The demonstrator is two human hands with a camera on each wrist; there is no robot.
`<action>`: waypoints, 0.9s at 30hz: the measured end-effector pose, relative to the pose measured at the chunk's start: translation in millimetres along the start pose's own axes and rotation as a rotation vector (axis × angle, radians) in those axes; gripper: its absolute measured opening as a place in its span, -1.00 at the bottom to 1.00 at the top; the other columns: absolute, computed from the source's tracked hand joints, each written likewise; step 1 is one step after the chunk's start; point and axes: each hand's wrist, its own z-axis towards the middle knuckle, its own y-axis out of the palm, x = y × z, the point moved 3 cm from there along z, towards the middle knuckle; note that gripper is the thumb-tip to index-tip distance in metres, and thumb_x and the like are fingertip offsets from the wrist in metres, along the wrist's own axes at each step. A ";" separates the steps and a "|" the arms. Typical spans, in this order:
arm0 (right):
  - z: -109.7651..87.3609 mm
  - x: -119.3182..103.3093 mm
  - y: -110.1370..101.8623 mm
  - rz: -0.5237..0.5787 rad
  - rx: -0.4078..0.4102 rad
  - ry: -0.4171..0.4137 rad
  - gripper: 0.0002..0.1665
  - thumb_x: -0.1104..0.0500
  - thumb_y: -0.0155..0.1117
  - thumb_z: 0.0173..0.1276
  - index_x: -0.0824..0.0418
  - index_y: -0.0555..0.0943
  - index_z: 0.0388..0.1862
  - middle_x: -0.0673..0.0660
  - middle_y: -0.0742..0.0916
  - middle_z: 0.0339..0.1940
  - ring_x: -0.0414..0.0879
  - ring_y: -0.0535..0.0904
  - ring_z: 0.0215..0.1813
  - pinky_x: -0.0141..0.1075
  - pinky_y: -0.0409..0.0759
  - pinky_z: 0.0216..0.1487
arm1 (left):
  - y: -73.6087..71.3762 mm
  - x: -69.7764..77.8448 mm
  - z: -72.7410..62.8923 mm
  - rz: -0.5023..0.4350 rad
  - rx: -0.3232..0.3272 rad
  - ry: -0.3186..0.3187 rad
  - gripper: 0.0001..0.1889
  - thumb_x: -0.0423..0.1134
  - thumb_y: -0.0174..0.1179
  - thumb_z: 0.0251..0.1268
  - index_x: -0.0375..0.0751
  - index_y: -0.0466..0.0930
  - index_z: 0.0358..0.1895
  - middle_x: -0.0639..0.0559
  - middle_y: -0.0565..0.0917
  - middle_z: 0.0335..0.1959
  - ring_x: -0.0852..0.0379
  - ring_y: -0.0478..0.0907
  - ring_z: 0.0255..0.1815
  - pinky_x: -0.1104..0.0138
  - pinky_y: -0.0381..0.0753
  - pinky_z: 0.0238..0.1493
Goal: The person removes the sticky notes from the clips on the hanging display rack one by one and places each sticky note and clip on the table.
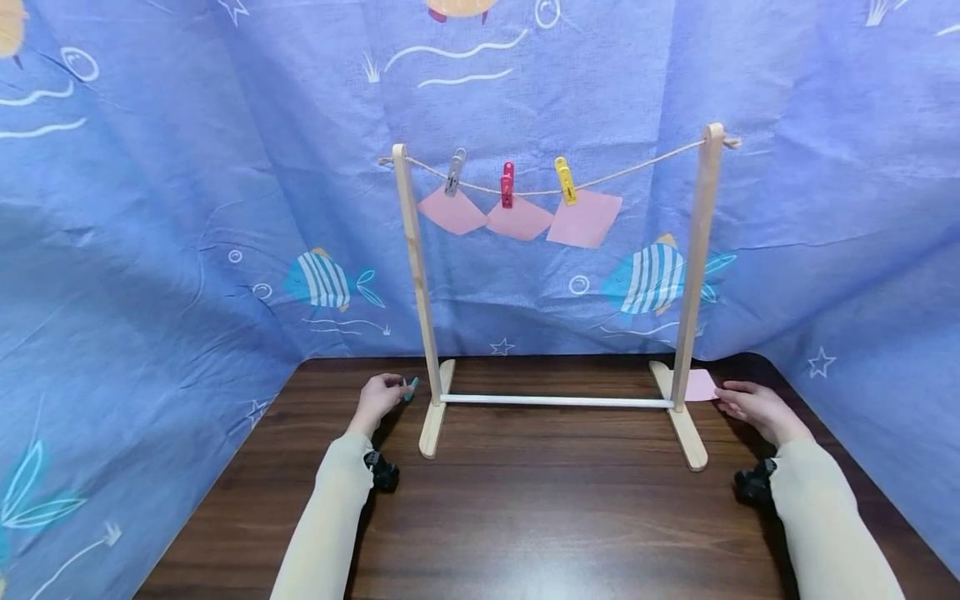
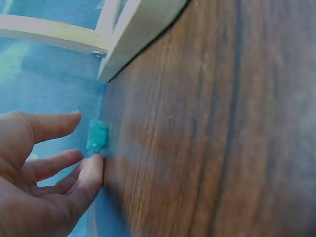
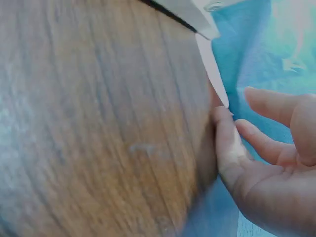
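At the left of the table, my left hand (image 1: 381,393) reaches to a teal clothespin (image 1: 410,389). In the left wrist view the clothespin (image 2: 97,136) lies on the wood just past the fingertips, with the thumb raised apart from the fingers. On the right, the fingertips of my right hand (image 1: 752,406) are at the near edge of a pink paper sheet (image 1: 701,385). That sheet (image 3: 213,71) lies flat beside the rack's right foot, partly hidden behind the post. The right thumb stands away from the paper in the right wrist view.
A wooden rack (image 1: 422,283) stands at the back of the table (image 1: 540,500). From its rope (image 1: 637,170) hang three pink sheets under a grey clothespin (image 1: 454,172), a red clothespin (image 1: 507,185) and a yellow clothespin (image 1: 566,182). A blue fish-print curtain (image 1: 525,308) surrounds the table.
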 end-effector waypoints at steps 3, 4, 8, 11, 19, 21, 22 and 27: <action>-6.8 3.6 -1.3 -0.004 -0.018 -0.001 -0.16 0.13 -0.05 0.64 0.82 -0.13 0.40 0.35 0.58 0.05 -0.52 0.51 -0.25 -0.47 0.64 -0.09 | -2.9 -3.0 -5.1 -0.054 -0.019 -0.016 -0.46 -0.27 0.20 0.44 -0.50 0.37 0.37 -0.44 0.43 0.32 -0.26 0.55 0.20 0.08 0.60 0.17; -9.5 4.7 -1.8 -0.004 -0.023 -0.004 -0.16 0.13 -0.06 0.64 0.81 -0.13 0.40 0.36 0.56 0.07 -0.51 0.51 -0.25 -0.45 0.65 -0.09 | -3.8 -4.0 -6.6 -0.075 -0.026 -0.022 -0.46 -0.27 0.20 0.44 -0.51 0.37 0.37 -0.44 0.42 0.33 -0.26 0.54 0.22 0.09 0.59 0.18; -17.7 6.8 -2.5 0.007 -0.050 -0.020 -0.18 0.10 -0.08 0.66 0.78 -0.12 0.41 0.21 0.61 0.00 -0.45 0.56 -0.21 -0.40 0.66 -0.07 | -8.6 -8.5 -12.6 -0.109 -0.042 -0.043 -0.45 -0.28 0.21 0.44 -0.50 0.36 0.37 -0.44 0.40 0.34 -0.23 0.54 0.22 0.11 0.58 0.20; -22.4 4.0 -1.6 -0.001 -0.062 -0.019 -0.17 0.08 -0.08 0.66 0.76 -0.11 0.42 0.16 0.63 -0.02 -0.39 0.59 -0.19 -0.36 0.67 -0.07 | -11.8 -10.3 -16.4 -0.102 -0.046 -0.045 -0.46 -0.27 0.22 0.43 -0.48 0.38 0.37 -0.43 0.44 0.32 -0.19 0.58 0.18 0.15 0.62 0.15; -32.7 -21.0 7.4 -0.004 0.016 -0.090 -0.14 -0.03 -0.02 0.64 0.64 -0.03 0.48 -0.13 0.63 -0.14 -0.37 0.61 -0.19 -0.35 0.67 -0.14 | -19.3 8.6 -17.3 -0.136 -0.024 0.020 -0.48 -0.28 0.22 0.44 -0.47 0.40 0.37 -0.40 0.51 0.26 -0.17 0.61 0.12 0.16 0.65 0.08; -35.0 -33.0 11.9 0.012 0.032 -0.141 -0.15 -0.02 0.01 0.63 0.63 0.00 0.47 -0.25 0.60 -0.19 -0.37 0.61 -0.18 -0.37 0.67 -0.14 | -22.1 18.4 -18.5 -0.149 -0.015 0.046 -0.48 -0.28 0.21 0.45 -0.46 0.41 0.37 -0.39 0.52 0.26 -0.19 0.59 0.15 0.10 0.62 0.13; -36.8 -39.8 14.0 0.012 0.034 -0.167 -0.16 -0.01 0.01 0.63 0.62 0.01 0.48 -0.29 0.60 -0.19 -0.38 0.62 -0.18 -0.38 0.67 -0.15 | -23.9 23.7 -19.7 -0.155 -0.012 0.059 -0.49 -0.28 0.20 0.46 -0.44 0.41 0.37 -0.38 0.52 0.26 -0.20 0.58 0.16 0.06 0.60 0.16; -46.4 -72.7 20.6 0.045 0.073 -0.279 -0.31 0.01 0.06 0.62 0.46 0.21 0.46 -0.38 0.63 -0.24 -0.41 0.63 -0.18 -0.45 0.65 -0.16 | -34.7 54.9 -29.9 -0.132 0.044 0.178 -0.53 -0.24 0.23 0.45 -0.37 0.49 0.33 -0.32 0.60 0.17 -0.16 0.61 0.10 0.02 0.61 0.14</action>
